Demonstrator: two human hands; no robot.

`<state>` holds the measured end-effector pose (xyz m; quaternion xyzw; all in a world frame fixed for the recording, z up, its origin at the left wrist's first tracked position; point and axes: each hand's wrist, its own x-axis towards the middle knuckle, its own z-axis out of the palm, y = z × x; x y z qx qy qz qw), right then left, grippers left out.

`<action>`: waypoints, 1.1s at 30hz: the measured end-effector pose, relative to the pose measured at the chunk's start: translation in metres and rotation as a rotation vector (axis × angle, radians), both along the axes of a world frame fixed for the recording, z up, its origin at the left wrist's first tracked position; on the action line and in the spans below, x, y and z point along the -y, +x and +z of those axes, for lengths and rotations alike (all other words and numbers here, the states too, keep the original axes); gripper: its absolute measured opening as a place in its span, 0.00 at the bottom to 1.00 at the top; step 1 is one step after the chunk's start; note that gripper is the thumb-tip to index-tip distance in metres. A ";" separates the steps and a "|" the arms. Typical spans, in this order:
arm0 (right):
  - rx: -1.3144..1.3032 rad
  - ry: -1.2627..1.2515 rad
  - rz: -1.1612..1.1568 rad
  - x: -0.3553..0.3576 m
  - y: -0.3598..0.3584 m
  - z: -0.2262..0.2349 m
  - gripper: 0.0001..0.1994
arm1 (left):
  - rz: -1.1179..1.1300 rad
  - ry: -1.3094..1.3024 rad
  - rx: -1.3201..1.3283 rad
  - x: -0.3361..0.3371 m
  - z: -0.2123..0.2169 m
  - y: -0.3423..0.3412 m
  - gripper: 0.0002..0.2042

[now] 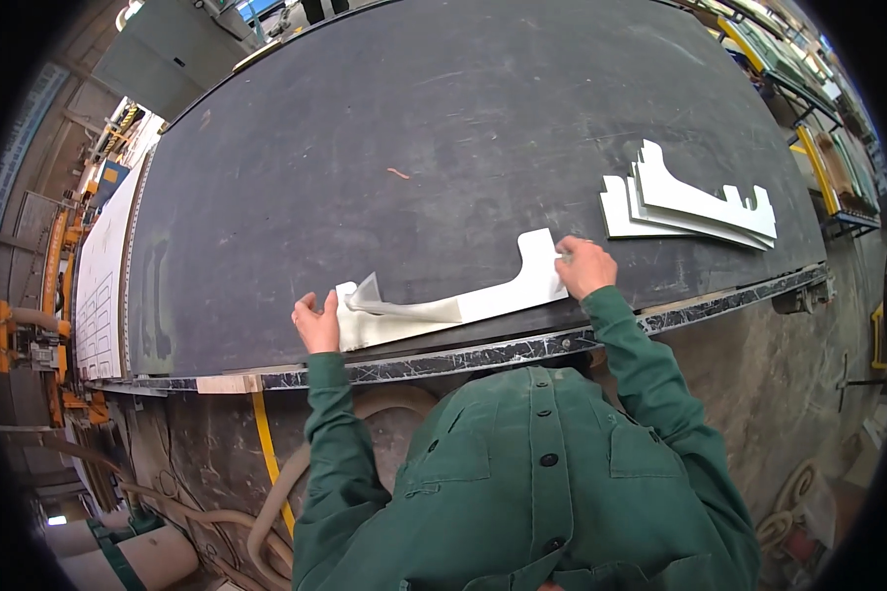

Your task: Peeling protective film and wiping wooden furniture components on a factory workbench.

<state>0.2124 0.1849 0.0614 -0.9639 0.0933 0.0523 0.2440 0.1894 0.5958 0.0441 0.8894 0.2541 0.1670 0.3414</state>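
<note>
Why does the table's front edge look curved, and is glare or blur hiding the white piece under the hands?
Head view: fisheye bends the dark table edge toward the rim, corners black. Light is even, with no glare; the white cut panel, left hand and right hand are sharp, shadows faint.

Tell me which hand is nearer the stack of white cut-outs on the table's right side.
Right. The right hand grips the long white piece's end, just left of the stack; the left hand is at its far end.

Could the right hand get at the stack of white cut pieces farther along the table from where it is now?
Probably yes. The right hand rests on the near white piece, and only bare dark table lies between it and the stack.
</note>
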 end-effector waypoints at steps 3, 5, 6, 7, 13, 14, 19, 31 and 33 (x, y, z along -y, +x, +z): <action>0.017 -0.030 0.314 -0.029 -0.001 -0.006 0.12 | -0.128 0.328 0.393 0.053 0.010 0.010 0.18; 0.062 0.003 0.500 -0.046 -0.005 -0.027 0.14 | -0.497 0.277 0.323 0.088 0.006 0.010 0.17; 0.086 0.042 0.588 -0.052 -0.006 -0.035 0.15 | -0.613 0.284 0.254 0.106 -0.001 0.007 0.18; 0.127 0.048 0.632 -0.062 -0.009 -0.039 0.13 | -0.723 0.294 0.183 0.118 -0.010 0.002 0.19; 0.093 -0.225 0.745 -0.085 -0.013 -0.058 0.29 | -0.817 0.689 0.000 0.145 -0.044 -0.016 0.21; 0.061 -0.221 0.733 -0.088 -0.010 -0.059 0.26 | -0.802 0.661 -0.007 0.144 -0.047 -0.017 0.21; 0.041 -0.216 0.670 -0.080 -0.015 -0.060 0.19 | -0.919 0.375 -0.345 0.148 -0.042 0.009 0.14; 0.226 -0.113 0.171 -0.018 -0.009 -0.039 0.10 | -1.030 0.355 -0.524 0.248 -0.027 0.041 0.17; 0.381 -0.136 0.191 -0.026 -0.005 -0.055 0.07 | -1.005 0.334 -0.610 0.250 -0.022 0.044 0.18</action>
